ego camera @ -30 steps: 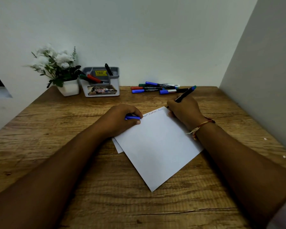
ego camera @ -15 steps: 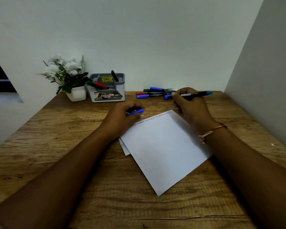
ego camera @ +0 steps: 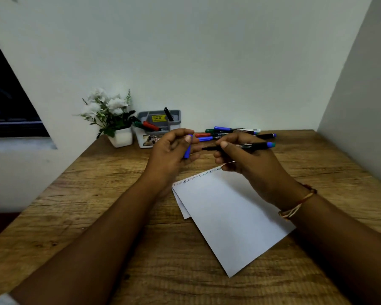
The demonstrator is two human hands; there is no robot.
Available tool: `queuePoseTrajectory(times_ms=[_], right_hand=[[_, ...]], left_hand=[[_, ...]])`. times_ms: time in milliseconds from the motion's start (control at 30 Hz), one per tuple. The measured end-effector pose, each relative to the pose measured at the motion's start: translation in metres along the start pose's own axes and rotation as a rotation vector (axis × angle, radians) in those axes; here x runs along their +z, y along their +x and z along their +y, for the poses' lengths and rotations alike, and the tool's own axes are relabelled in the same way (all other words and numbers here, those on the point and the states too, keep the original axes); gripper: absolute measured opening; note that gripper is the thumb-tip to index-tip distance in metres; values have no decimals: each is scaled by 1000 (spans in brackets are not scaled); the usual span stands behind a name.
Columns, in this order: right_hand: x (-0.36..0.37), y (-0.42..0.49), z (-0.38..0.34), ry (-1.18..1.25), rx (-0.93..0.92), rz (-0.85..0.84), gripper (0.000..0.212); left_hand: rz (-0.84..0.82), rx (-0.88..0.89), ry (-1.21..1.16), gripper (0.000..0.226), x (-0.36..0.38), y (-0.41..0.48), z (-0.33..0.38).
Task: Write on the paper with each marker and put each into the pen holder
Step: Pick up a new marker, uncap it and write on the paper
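Note:
My right hand (ego camera: 249, 164) grips an uncapped black marker with a blue end (ego camera: 246, 146), held level above the table with its tip pointing left. My left hand (ego camera: 169, 153) pinches the blue cap (ego camera: 187, 149) a short way from that tip. Below both hands lies the white paper (ego camera: 229, 212), with a line of handwriting along its top edge. The grey pen holder (ego camera: 156, 126) stands at the back by the wall with a red, a green and a black marker in it. Several loose markers (ego camera: 224, 133) lie on the table to its right.
A white pot of white flowers (ego camera: 117, 119) stands left of the pen holder. The wooden table (ego camera: 75, 227) meets a wall at the back and another on the right. A second sheet (ego camera: 180, 205) peeks out from under the paper's left edge.
Both hands have lifted off the paper. The right hand turned the marker level, tip to the left. The left hand raised the blue cap up near the tip.

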State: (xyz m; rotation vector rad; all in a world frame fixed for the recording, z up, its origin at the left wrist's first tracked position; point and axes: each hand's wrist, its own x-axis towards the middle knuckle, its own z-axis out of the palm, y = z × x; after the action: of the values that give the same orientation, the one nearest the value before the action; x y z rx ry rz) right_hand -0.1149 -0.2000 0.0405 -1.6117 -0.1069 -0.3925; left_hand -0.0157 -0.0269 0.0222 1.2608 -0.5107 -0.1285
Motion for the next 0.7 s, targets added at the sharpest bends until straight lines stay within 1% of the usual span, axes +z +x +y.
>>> queuePoseTrajectory(times_ms=[133,233,300,433,567,700], right_hand=[[0,-2,-1,-5,-20,-9,16],[1,-4,-1,-20,-32,-15,20],[2,-4,-2,-15,-40,3,21],[3,-4,-5,53,-52,87,21],[1,-4,-5,53,-57,94,24],[0,-3,-1,39,-59,68,28]], left_hand=[[12,-58,-124,21,-1,1,0],[26,-91,-185,21,-1,1,2],[21,-88,-131,24,0,-1,3],[-63,-52,-3,49,2,-3,1],[-120,-33,80,54,3,-4,1],[-151,-26,103,58,4,-7,3]])
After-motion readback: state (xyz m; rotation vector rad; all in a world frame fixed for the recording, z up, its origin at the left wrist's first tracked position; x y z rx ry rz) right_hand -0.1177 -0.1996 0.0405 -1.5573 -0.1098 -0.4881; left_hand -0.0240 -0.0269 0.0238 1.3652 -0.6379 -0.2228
